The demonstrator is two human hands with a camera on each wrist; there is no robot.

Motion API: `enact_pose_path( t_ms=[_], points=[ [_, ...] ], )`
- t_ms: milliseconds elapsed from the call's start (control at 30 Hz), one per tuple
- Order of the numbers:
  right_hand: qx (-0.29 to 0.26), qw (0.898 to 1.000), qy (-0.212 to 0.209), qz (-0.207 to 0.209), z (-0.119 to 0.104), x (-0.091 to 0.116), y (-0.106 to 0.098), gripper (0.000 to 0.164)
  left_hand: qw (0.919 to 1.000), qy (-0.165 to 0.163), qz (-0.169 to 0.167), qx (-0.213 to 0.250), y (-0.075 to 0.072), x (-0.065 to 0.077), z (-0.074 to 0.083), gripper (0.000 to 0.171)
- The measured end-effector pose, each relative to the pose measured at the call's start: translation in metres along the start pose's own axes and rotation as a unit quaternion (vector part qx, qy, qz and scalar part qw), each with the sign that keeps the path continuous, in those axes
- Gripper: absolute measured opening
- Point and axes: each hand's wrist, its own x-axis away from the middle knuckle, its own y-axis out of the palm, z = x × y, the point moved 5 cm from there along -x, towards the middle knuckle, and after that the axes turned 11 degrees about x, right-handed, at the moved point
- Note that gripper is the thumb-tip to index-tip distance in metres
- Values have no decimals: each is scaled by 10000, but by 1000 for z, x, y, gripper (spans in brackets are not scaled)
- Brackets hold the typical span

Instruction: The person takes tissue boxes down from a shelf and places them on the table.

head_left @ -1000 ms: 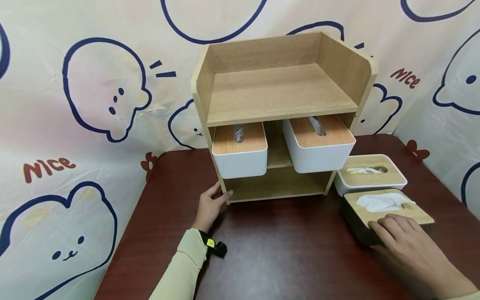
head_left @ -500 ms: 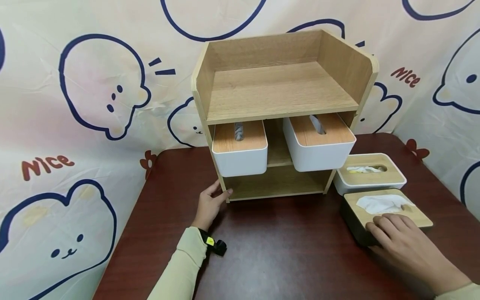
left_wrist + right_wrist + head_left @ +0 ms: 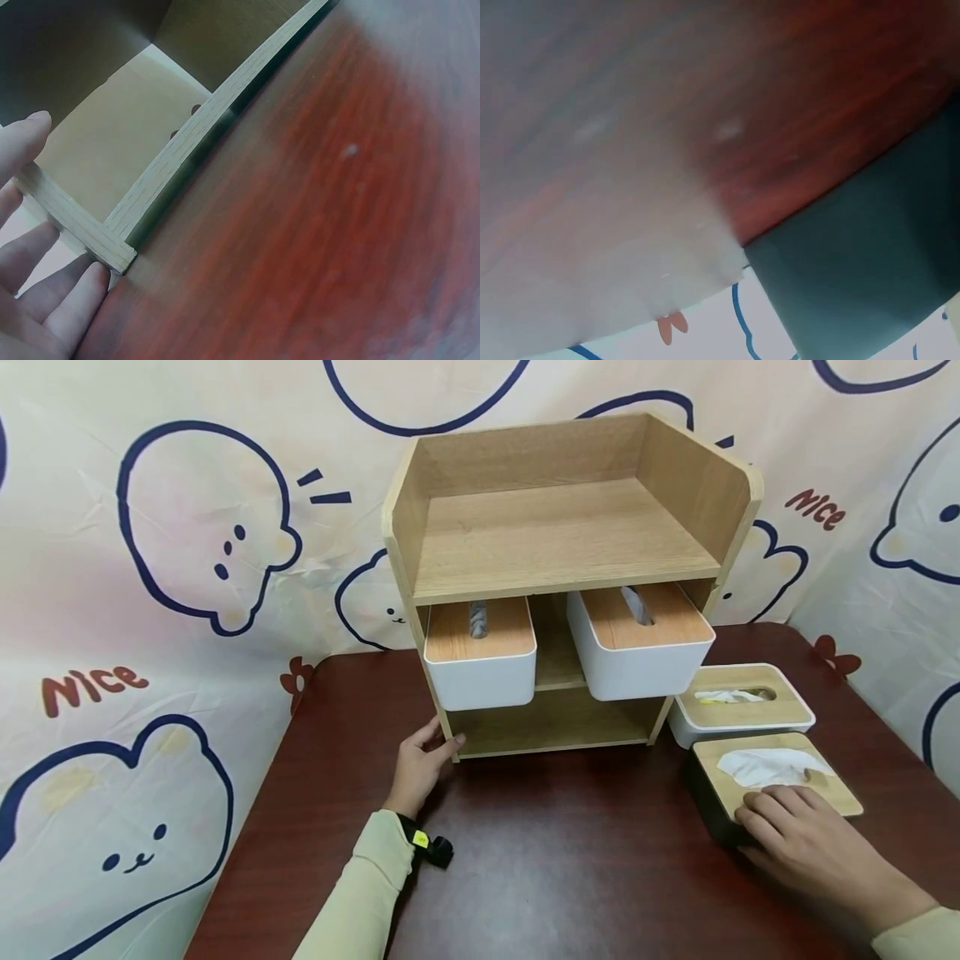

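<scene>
My left hand (image 3: 420, 768) grips the lower front edge of the wooden shelf's left side panel. In the left wrist view, the thumb lies inside the panel and the fingers (image 3: 79, 300) outside it. Two white tissue boxes with wooden lids, a left one (image 3: 482, 681) and a right one (image 3: 648, 672), stick out of the shelf's middle level. At the right, my right hand (image 3: 810, 843) holds the near side of a dark tissue box (image 3: 712, 806), fingers bent over its wooden lid. The thumb is mostly hidden; the right wrist view shows only the box's dark side (image 3: 862, 255).
Another white tissue box (image 3: 738, 702) with a wooden lid stands just behind the dark one, right of the shelf. The wooden shelf (image 3: 562, 539) stands on the dark red table (image 3: 570, 860). A patterned cloth (image 3: 202, 693) hangs behind and at the sides.
The dark tissue box has turned slightly under my right hand, its right corner coming nearer. My left hand keeps its hold on the shelf, and the head view has tilted a little.
</scene>
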Motion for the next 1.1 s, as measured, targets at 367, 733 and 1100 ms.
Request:
enact_pose_path(
  t_ms=[367,733,1100],
  points=[
    [-53,10000,-12,-63,-5,1,-1,47,9998,-56,-89,-180,8,10,27,63],
    [130,9979,100,-633,-12,-8,-6,49,9999,8,-120,-97,9,10,31,62],
    [19,9999,7,-153,-11,-10,-7,43,10000,35,-47,26,2,-4,-1,63]
  ],
)
